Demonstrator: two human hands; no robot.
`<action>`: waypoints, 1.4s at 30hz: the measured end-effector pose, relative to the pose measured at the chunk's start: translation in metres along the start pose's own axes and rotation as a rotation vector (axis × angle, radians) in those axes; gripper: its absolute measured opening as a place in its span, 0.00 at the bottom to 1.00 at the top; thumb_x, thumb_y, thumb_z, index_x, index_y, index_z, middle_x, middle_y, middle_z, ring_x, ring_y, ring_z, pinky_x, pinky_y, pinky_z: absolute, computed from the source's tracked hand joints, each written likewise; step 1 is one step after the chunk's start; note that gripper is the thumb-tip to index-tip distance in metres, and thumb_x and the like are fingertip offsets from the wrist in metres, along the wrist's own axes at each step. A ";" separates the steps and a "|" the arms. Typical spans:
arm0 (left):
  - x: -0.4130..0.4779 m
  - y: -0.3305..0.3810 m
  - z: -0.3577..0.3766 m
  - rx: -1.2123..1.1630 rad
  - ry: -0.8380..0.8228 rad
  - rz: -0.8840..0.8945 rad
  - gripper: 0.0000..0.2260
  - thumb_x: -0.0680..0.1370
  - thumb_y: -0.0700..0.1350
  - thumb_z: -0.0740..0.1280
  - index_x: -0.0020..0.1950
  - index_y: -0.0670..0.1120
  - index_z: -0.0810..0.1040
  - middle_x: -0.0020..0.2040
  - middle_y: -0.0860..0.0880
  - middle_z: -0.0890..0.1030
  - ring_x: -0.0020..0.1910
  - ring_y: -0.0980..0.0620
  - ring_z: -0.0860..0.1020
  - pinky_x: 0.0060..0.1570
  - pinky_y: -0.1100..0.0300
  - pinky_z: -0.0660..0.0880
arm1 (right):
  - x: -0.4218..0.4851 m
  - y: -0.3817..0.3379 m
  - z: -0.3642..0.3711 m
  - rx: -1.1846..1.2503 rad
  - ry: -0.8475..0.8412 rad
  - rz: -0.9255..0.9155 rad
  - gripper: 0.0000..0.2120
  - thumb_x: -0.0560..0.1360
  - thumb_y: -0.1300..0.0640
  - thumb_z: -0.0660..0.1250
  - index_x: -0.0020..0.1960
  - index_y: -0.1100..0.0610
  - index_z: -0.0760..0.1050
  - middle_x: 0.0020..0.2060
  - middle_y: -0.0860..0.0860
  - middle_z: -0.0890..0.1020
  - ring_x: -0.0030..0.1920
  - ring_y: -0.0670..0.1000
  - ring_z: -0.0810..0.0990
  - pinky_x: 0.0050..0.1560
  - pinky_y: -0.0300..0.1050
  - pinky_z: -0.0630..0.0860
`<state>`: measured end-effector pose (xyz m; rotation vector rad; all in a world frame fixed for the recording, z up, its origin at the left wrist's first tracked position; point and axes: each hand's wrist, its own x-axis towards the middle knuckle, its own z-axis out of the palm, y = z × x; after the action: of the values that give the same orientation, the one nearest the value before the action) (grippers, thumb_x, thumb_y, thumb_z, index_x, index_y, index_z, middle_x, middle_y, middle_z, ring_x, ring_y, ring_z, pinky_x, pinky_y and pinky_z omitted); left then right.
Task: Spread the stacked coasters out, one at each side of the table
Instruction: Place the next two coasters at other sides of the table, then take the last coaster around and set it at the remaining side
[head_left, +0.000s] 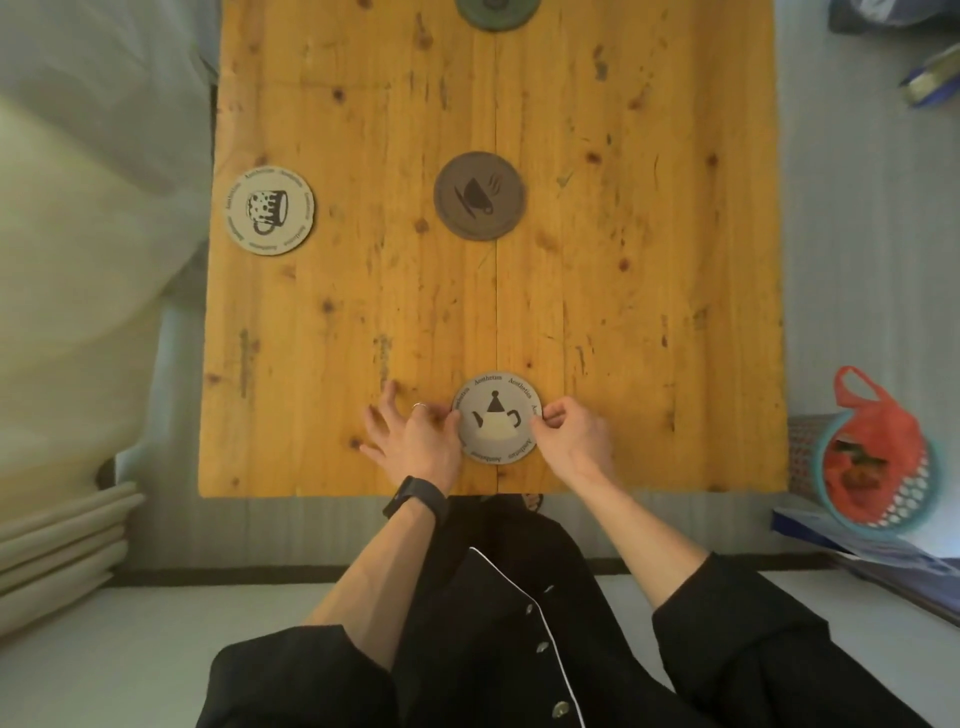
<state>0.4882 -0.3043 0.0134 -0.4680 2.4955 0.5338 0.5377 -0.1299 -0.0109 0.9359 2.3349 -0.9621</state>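
A pale teapot coaster (496, 423) lies flat near the front edge of the wooden table (649, 286). My right hand (571, 434) pinches its right rim. My left hand (410, 434) touches its left rim with the thumb, the other fingers spread on the wood. A brown cup coaster (480, 196) lies at the table's middle. A pale mug coaster (269, 210) sits by the left edge. A green coaster (496, 13) lies at the far edge, partly cut off by the frame.
A teal basket with an orange bag (878, 462) stands on the floor right of the table. Pale cushions (57, 551) are stacked at the left. A blue object (930, 78) lies at the upper right.
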 end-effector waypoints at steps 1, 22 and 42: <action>0.000 0.001 -0.001 0.005 -0.004 -0.006 0.09 0.75 0.58 0.68 0.50 0.55 0.83 0.79 0.51 0.55 0.78 0.38 0.47 0.71 0.30 0.49 | 0.000 0.001 0.000 -0.001 -0.005 0.001 0.07 0.76 0.50 0.70 0.45 0.45 0.72 0.37 0.37 0.76 0.39 0.38 0.76 0.38 0.34 0.71; -0.002 -0.001 0.000 0.128 -0.078 0.086 0.11 0.80 0.56 0.62 0.62 0.63 0.73 0.80 0.49 0.51 0.77 0.33 0.43 0.67 0.23 0.49 | -0.020 0.000 -0.001 -0.283 0.047 -0.338 0.18 0.82 0.55 0.64 0.71 0.53 0.70 0.54 0.50 0.76 0.30 0.44 0.76 0.30 0.40 0.79; 0.175 0.066 -0.050 0.268 0.053 0.491 0.33 0.77 0.68 0.47 0.79 0.59 0.42 0.81 0.52 0.40 0.80 0.49 0.39 0.75 0.39 0.41 | 0.145 -0.166 -0.061 -0.098 0.128 -0.079 0.32 0.77 0.39 0.66 0.74 0.56 0.66 0.71 0.54 0.70 0.65 0.57 0.75 0.57 0.51 0.74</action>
<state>0.2993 -0.3081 -0.0293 0.2448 2.6832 0.3581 0.3114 -0.1117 0.0133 0.8962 2.5189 -0.8312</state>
